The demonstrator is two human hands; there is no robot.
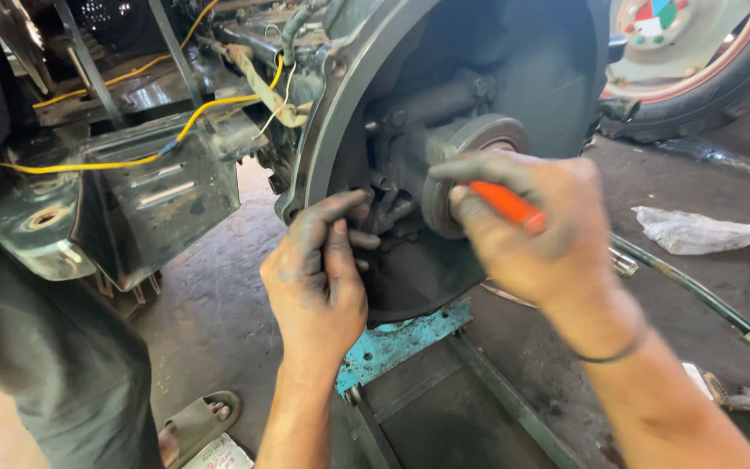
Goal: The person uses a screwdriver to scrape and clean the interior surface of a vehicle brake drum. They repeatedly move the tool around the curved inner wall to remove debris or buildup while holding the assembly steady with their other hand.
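Your two forearms come up from the bottom edge, both hands grimy with dark grease. Your right hand [542, 227], centre-right of the frame, is clenched around a tool with an orange handle [507, 205]; only a short stretch of orange shows between thumb and fingers, a bit motion-blurred, tip hidden. A thin dark band sits on that wrist. Your left hand [319, 269], centre frame, has fingers curled onto small dark parts inside the bell housing [340, 95], grasping something there; what exactly, cannot tell. Orange handle lies just in front of a round grey bearing collar [470, 143] on the shaft, centre of the housing, greasy, dull metal. Blue-green jack plate [392, 343] sits under the housing. Yellow wire [145, 158] runs across upper left over a metal box. Tyre [696, 78] upper right. Another person's sandalled foot [197, 426] is bottom left on the concrete floor.
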